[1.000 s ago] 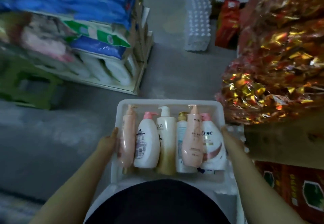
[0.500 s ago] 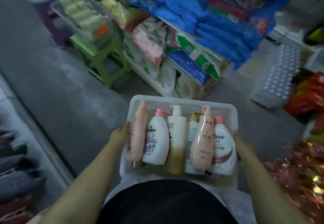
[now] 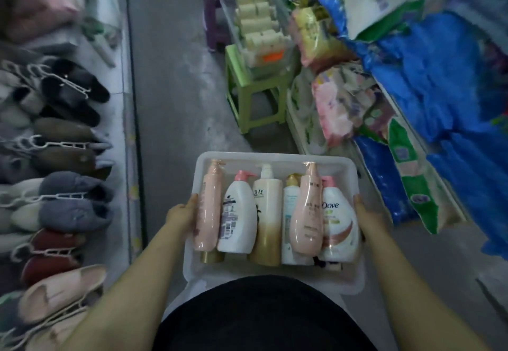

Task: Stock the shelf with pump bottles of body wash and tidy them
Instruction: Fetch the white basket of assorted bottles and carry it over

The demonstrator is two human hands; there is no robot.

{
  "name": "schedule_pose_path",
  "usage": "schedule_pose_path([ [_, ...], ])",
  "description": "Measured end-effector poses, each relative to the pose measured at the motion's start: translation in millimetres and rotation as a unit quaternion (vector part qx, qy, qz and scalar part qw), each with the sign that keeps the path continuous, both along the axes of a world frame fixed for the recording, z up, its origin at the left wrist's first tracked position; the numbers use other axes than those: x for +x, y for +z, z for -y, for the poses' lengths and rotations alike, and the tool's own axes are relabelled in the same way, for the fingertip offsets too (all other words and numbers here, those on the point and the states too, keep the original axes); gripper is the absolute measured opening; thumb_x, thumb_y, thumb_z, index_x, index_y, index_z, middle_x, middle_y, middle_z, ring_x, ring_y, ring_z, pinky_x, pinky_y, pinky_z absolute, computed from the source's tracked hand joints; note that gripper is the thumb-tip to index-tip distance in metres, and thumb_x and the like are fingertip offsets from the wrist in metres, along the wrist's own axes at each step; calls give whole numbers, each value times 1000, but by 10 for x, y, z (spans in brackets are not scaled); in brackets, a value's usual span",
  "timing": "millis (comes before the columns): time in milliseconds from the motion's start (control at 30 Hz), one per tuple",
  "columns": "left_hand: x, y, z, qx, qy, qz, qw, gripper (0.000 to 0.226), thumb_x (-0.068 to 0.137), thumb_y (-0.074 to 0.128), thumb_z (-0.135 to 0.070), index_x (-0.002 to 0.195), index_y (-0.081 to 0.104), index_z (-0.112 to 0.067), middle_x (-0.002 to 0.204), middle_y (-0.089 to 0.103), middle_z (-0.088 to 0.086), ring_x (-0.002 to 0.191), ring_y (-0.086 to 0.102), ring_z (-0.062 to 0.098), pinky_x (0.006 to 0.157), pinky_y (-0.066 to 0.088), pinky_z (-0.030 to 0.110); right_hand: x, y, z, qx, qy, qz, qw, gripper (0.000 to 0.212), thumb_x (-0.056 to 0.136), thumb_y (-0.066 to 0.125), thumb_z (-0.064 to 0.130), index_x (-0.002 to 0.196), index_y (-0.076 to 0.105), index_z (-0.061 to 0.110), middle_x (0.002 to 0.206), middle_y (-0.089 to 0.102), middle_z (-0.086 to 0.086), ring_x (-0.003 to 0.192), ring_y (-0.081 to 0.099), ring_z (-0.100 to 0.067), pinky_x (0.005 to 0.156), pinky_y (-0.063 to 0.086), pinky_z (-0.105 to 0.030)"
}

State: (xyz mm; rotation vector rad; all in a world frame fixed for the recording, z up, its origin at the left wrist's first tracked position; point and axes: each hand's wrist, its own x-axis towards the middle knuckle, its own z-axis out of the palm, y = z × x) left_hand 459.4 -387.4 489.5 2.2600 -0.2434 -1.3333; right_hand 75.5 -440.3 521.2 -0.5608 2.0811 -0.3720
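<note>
- Tray [image 3: 275, 157]: white, held level at waist height in front of the person, above the grey aisle floor [image 3: 178, 97].
- Left hand [image 3: 182, 214]: grips the tray's left edge, thumb over the rim. The fingers below are hidden.
- Right hand [image 3: 365, 214]: grips the tray's right edge, thumb on the rim. The fingers underneath cannot be seen.
- Contents: six pump bottles lying flat in the tray, side by side, pumps pointing away from the person.
- Order from left: slim pink bottle [image 3: 209, 213], white bottle [image 3: 239, 221] with a pink pump, Olay bottle [image 3: 268, 224], gold-capped bottle [image 3: 287, 213], Dove bottle [image 3: 340, 229].
- A second pink bottle [image 3: 308, 218] lies on top, overlapping the gold-capped bottle and the Dove bottle.
- Left of the aisle: rows of slippers [image 3: 68, 202] on white hangers.
- Right of the aisle: shelving stacked with blue packs [image 3: 439, 75] and pink packs [image 3: 338, 108].
- Ahead: green stool [image 3: 251, 95] carrying a clear bin [image 3: 258, 28] of pale blocks, with a purple stool [image 3: 214, 17] behind it.
</note>
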Motion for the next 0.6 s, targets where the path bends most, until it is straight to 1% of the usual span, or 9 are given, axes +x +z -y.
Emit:
schedule_pose_path([
  [67,58,-3,49,6,53,-2,999,62,91,59,-52,116,56,5,103,61,16,94,61,35,93,50,44,92,-47,378,5,41,2,999,76,88,47,69,118,61,0,109,64,-19,99,62,-33,93,51,-44],
  [100,94,-10,57,11,78,-6,997,64,90,60,-52,117,56,6,104,62,16,94,61,35,93,51,45,151,-69,542,5,59,4,998,74,87,47,70,113,62,2,105,65,-18,96,63,-33,91,52,-45],
  [233,266,-22,59,3,155,-21,988,58,92,59,-49,121,57,2,113,65,19,95,62,35,81,52,43,506,-126,1025,36,101,36,994,78,83,56,70,118,59,0,106,66,-19,95,64,-35,91,53,-48],
  [300,389,-36,42,-3,189,-31,981,48,95,57,-43,116,58,0,108,64,18,87,61,30,69,48,36,774,-117,1235,34,131,41,990,76,85,57,66,118,59,-2,106,66,-19,97,65,-35,92,53,-47],
  [333,464,-52,37,-8,203,-34,979,46,96,56,-42,114,58,0,106,64,17,85,61,29,67,47,35,905,-141,1342,30,139,38,989,72,86,58,64,116,59,-2,104,66,-18,97,64,-34,92,52,-46],
  [400,658,-104,39,-10,220,-35,975,51,95,56,-45,112,60,3,108,66,19,88,63,32,73,50,37,1166,-191,1517,35,161,38,986,63,88,57,61,105,56,1,92,63,-16,92,62,-33,91,52,-45],
  [433,781,-140,58,-11,225,-36,974,54,94,57,-47,112,61,4,109,67,20,91,64,33,79,52,40,1290,-233,1601,36,164,36,985,64,87,57,63,103,56,1,87,62,-14,91,63,-33,93,52,-47],
  [500,1058,-192,177,-15,231,-38,972,58,94,55,-49,117,60,3,114,66,22,97,65,35,90,52,43,1542,-277,1756,41,167,21,985,80,81,58,70,112,60,-4,94,66,-16,92,65,-35,92,53,-50],
  [600,1492,-160,510,-26,232,-46,971,58,96,52,-48,126,57,2,120,64,19,107,62,34,94,49,41,2022,-188,2012,26,154,10,988,84,84,58,66,136,50,1,124,61,-20,106,62,-37,88,50,-40],
])
